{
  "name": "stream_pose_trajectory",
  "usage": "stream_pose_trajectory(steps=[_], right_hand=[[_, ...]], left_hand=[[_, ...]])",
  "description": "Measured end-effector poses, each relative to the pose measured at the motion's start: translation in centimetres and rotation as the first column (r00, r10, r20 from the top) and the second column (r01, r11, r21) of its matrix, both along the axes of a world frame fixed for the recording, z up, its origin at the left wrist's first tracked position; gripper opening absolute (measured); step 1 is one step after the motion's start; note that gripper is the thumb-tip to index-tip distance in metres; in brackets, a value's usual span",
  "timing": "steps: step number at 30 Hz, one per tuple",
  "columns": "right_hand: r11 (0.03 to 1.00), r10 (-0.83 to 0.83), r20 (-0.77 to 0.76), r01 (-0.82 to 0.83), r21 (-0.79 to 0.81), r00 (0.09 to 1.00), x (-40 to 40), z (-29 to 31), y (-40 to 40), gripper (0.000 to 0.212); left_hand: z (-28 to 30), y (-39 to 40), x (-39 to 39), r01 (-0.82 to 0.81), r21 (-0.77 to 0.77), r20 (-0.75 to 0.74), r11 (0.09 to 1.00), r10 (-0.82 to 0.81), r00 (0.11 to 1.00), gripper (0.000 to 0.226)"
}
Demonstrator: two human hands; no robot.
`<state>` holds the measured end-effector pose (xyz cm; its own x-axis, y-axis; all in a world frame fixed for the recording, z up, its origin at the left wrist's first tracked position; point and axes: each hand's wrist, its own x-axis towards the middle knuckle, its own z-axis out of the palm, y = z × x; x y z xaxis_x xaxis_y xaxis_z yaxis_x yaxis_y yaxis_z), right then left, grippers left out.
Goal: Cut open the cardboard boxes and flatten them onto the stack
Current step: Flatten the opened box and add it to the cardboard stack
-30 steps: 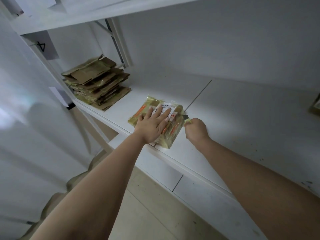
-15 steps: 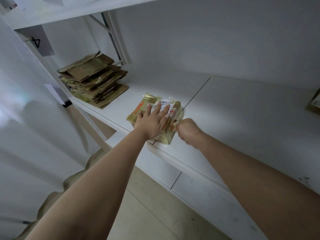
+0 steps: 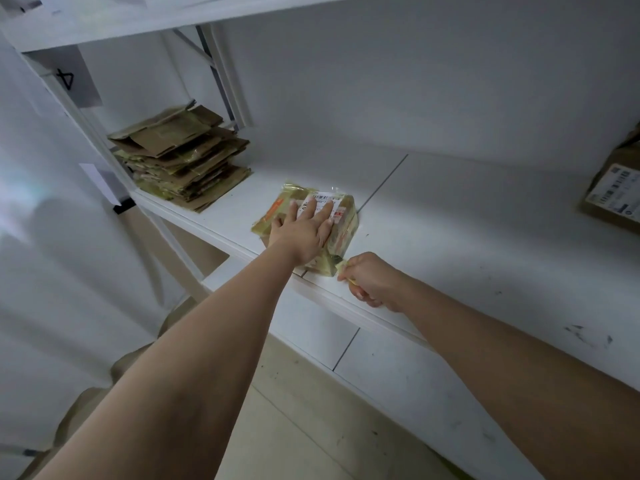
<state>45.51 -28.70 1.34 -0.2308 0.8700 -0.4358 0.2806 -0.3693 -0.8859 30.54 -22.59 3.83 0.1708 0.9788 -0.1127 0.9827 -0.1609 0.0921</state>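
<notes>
Hands (image 3: 304, 233) on box (image 3: 343, 216), perhaps cutting.

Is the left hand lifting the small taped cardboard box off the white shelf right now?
No, the left hand lies flat with straight fingers on top of the small taped cardboard box, which rests on the white shelf.

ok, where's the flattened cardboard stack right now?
In the head view the flattened stack sits at the far left end of the white shelf, beside the shelf upright, well left of the taped box under the left hand.
</notes>
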Motion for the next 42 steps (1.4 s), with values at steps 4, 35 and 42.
stream_pose_trajectory(steps=[4,35,42], right_hand=[[0.997,-0.013,0.091,0.006,0.073,0.996,0.5,0.2,-0.3,0.011],[0.574,-0.511,0.703,-0.412,0.708,0.496,2.6,-4.6,-1.9,0.036],[0.627,-0.456,0.778,-0.465,0.625,0.432,2.2,-5.1,-1.6,0.034]], left_hand=[[0.8,-0.8,0.4,-0.018,-0.043,0.090,0.999,0.021,0.996,0.056],[1.8,-1.3,2.6,0.003,-0.015,-0.348,1.000,-0.008,0.937,0.063],[1.5,-0.8,2.3,0.029,0.002,-0.358,1.000,-0.026,0.933,0.066]])
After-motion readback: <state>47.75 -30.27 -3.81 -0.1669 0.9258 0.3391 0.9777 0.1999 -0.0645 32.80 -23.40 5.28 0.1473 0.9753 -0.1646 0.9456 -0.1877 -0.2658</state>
